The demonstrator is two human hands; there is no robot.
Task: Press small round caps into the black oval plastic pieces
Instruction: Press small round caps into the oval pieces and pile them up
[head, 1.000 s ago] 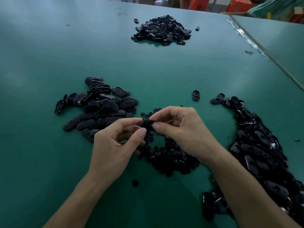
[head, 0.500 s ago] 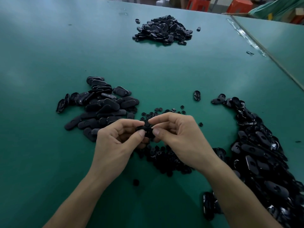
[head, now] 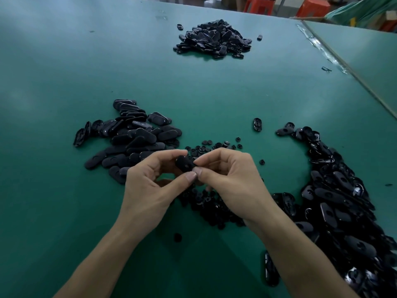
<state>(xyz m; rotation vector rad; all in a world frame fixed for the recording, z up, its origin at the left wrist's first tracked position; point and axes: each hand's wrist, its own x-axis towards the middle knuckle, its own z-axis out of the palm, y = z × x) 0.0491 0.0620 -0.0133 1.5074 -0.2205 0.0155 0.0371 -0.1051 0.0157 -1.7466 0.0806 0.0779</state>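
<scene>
Head view: a person's left hand (head: 150, 190) and right hand (head: 232, 179) together pinch 1 black oval piece (head: 184, 164) between thumbs and curled forefingers. They hold it just above a scatter of small round caps (head: 214, 203) on the green table (head: 64, 72). Whether a cap is already seated cannot be told, as fingertips hide the spot. Ovals in the left heap (head: 133, 138) lie smooth side up and look finished. The larger right heap (head: 335, 190), with many pieces showing open holes, seems to await caps. The far heap (head: 212, 39) is too distant to judge. By that reading, most of the work remains.
</scene>
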